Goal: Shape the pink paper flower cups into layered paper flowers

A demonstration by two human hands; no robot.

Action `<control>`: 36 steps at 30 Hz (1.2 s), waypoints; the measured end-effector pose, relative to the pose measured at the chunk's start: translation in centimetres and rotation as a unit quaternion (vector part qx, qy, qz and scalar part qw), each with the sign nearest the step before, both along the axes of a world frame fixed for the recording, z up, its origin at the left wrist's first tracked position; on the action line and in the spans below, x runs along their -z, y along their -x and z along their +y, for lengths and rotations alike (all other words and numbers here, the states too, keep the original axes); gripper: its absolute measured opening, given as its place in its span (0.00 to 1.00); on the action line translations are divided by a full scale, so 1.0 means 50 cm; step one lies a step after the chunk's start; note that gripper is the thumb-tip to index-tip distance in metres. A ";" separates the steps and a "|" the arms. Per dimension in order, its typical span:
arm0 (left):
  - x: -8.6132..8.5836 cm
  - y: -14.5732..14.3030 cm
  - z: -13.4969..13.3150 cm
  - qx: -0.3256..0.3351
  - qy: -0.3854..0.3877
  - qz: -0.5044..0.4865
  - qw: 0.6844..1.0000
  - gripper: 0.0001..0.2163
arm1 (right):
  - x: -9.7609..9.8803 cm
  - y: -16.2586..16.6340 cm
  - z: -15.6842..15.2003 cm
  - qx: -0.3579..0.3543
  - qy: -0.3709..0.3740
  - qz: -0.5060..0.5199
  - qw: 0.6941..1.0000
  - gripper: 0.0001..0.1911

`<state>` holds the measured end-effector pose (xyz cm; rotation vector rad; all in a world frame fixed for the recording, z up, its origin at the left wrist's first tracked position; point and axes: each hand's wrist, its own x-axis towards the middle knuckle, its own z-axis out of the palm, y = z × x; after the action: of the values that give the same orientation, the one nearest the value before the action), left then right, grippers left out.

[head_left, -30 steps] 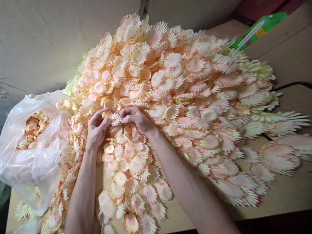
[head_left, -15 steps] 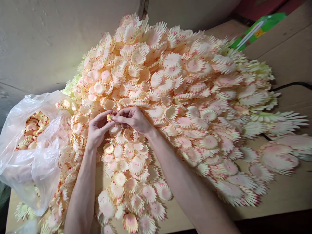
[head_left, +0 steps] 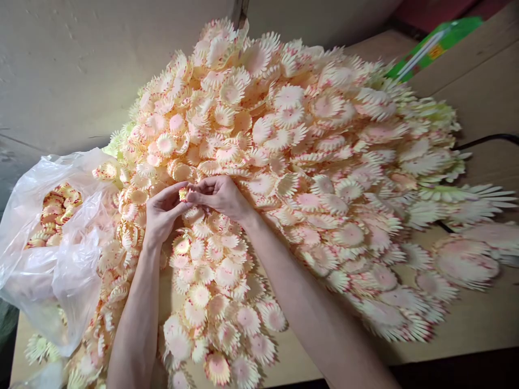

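Between the fingertips of both hands is a small yellowish petal piece [head_left: 184,194] with red-tinged edges. My left hand [head_left: 164,213] pinches it from the left, thumb and index finger closed on it. From the other side my right hand [head_left: 217,197] grips it, its fingers curled together. Below the hands lies a strip of round, fringed petal pieces [head_left: 227,273], cream with pink centres. A large heap of similar petal pieces [head_left: 279,127] rises right behind the hands. The held piece is partly hidden by the fingers.
A translucent plastic bag [head_left: 77,270] with curled petal pieces in it stands at the left. A green packet [head_left: 440,46] leans at the back right. A black cable [head_left: 486,141] crosses the right side of the wooden table [head_left: 478,324]. A wall [head_left: 81,70] stands behind.
Both hands stay almost in place, with only slight finger movement at the small petal piece. The view has shifted a little.
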<state>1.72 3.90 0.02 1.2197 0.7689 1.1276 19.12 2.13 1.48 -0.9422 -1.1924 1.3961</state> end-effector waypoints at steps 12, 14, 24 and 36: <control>-0.018 -0.011 0.001 -0.038 0.011 -0.039 0.998 0.17 | 0.011 -0.004 0.008 0.028 0.011 0.018 0.999 0.14; -0.016 -0.011 0.002 -0.044 0.005 -0.035 0.998 0.16 | 0.012 -0.004 0.007 0.036 -0.003 0.023 0.999 0.14; -0.003 0.003 0.006 -0.024 -0.011 -0.011 1.000 0.22 | -0.004 -0.011 -0.001 0.011 0.016 0.107 0.994 0.16; -0.009 -0.003 -0.002 0.031 0.001 -0.008 0.999 0.20 | -0.001 -0.013 -0.003 -0.018 0.020 0.049 0.998 0.10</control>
<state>1.86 3.79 0.45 1.2230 0.7149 1.0838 19.80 2.00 1.53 -0.8735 -1.1178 1.4822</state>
